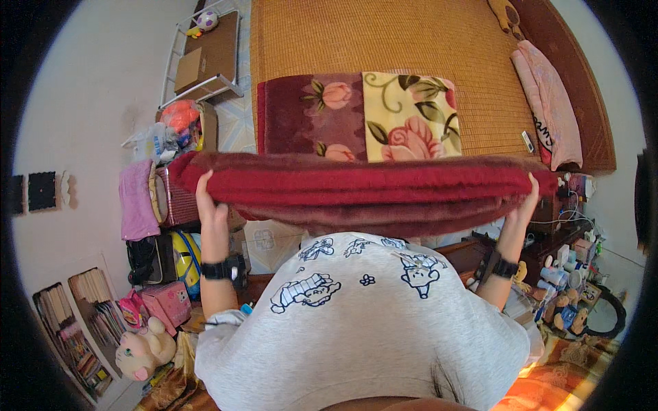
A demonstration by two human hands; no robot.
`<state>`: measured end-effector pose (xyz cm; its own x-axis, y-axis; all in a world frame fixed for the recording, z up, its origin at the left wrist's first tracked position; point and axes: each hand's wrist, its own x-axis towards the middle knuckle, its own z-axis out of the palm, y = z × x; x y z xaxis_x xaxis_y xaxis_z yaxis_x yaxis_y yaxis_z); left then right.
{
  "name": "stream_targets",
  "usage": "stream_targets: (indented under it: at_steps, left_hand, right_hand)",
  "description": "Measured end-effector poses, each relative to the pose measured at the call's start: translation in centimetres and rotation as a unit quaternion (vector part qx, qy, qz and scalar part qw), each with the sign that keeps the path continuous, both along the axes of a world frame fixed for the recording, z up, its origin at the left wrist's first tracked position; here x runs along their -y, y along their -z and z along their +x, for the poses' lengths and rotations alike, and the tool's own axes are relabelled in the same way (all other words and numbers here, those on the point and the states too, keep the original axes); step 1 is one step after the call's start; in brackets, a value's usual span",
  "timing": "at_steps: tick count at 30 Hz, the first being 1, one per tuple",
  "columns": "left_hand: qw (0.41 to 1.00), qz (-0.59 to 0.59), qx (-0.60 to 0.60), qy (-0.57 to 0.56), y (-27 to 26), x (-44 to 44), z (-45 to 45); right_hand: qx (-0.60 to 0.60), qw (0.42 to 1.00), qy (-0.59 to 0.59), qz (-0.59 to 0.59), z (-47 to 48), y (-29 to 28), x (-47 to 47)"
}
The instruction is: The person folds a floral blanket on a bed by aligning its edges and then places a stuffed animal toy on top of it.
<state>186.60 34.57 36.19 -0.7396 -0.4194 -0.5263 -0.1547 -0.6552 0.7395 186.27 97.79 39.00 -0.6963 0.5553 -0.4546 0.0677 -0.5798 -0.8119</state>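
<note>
A thick folded red and maroon plush blanket (360, 185) stretches level across the view, held up in front of my body. My left hand (212, 200) grips its left end, thumb below and fingers partly behind the cloth. At the right end my right hand (527, 198) has hold of it in the same way. Beyond the raised part, a flat folded portion with a maroon rose pattern (313, 113) and a cream floral panel (411, 115) lies on a woven bamboo mat (360, 36). Whether the raised and flat portions are one blanket cannot be told.
A pink folded quilt (550, 103) and a small white object (527, 141) lie on the mat's right side. Left of the mat stand a white-framed rack (169, 67), plastic bags (154, 141) and a ribbed suitcase (180, 200). A cluttered dark desk (560, 241) is at right.
</note>
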Motion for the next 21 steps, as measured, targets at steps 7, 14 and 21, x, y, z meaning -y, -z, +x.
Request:
stream_targets:
  at_steps: [7,14,21]
  left_hand:
    - [0.998,0.065,0.009,0.006,10.5,-0.3,-17.5]
    - [0.978,-0.050,0.173,-0.109,18.1,-3.1,-32.1]
    - [0.873,-0.344,0.319,0.134,27.8,-3.5,-37.3]
  right_hand:
    - [-0.002,0.999,0.047,0.007,-15.9,10.0,-4.4]
    - [0.125,0.982,0.078,0.117,-31.7,18.3,0.5]
    - [0.211,0.951,0.180,0.139,-38.8,32.2,-1.1]
